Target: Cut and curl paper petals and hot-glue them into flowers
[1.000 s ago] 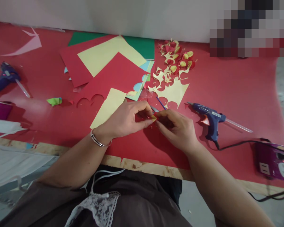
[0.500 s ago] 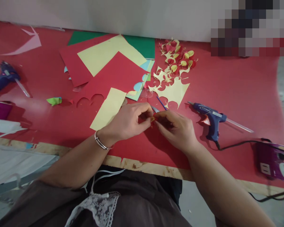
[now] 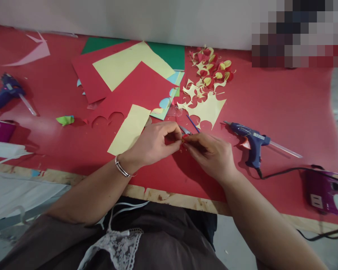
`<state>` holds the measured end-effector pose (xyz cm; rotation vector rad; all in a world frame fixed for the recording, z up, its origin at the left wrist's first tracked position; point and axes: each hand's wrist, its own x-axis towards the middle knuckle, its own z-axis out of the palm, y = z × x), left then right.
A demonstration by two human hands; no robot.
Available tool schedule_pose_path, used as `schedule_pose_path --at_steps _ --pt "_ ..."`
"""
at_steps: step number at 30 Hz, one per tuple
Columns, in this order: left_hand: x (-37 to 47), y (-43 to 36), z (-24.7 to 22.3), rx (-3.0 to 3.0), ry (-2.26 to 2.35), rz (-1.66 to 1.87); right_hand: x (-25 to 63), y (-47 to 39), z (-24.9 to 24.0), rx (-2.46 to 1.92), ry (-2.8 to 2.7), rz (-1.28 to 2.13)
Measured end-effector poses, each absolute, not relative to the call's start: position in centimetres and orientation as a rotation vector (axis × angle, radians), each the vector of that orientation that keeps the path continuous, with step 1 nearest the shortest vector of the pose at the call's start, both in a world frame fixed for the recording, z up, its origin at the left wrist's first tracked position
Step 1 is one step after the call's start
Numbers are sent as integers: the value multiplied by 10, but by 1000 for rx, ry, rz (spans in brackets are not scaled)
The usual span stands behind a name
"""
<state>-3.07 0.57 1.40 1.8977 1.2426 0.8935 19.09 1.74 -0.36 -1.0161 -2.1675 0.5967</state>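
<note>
Between the fingertips of both my hands is a small red and yellow paper piece [image 3: 184, 138], mostly covered by the fingers. My left hand [image 3: 159, 143] is closed in a pinch on its left side. My right hand [image 3: 212, 154] pinches it from the right. Just beyond the fingertips lie scissors [image 3: 185, 130], partly hidden by the hands, and a thin blue stick [image 3: 192, 123]. A cream paper strip [image 3: 129, 129] lies beside my left hand. Right of my right hand rests a blue glue gun [image 3: 249, 140] with a clear glue stick in its back.
Behind the hands are red paper sheets [image 3: 141, 88], a cream sheet [image 3: 124, 65], cut cream scraps [image 3: 210, 107] and a pile of red and yellow paper pieces [image 3: 218, 75]. A second glue gun [image 3: 7, 92] lies far left. A purple box [image 3: 326, 191] with a black cord stands right.
Both hands stay in nearly the same place. The fingers have shifted slightly on the paper piece, showing more of its red part. My right hand has moved a little to the right.
</note>
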Motion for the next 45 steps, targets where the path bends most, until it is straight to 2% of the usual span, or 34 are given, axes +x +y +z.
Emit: schedule_pose_path --at_steps 28,34,45 --pt "-29 6 15 1820 1282 855 194 18 -10 -1004 -2197 590" --pt "-30 7 10 1948 1237 894 196 18 -10 -994 -2208 547" --pt "-30 3 13 2064 1323 754 194 17 -10 -988 -2233 613"
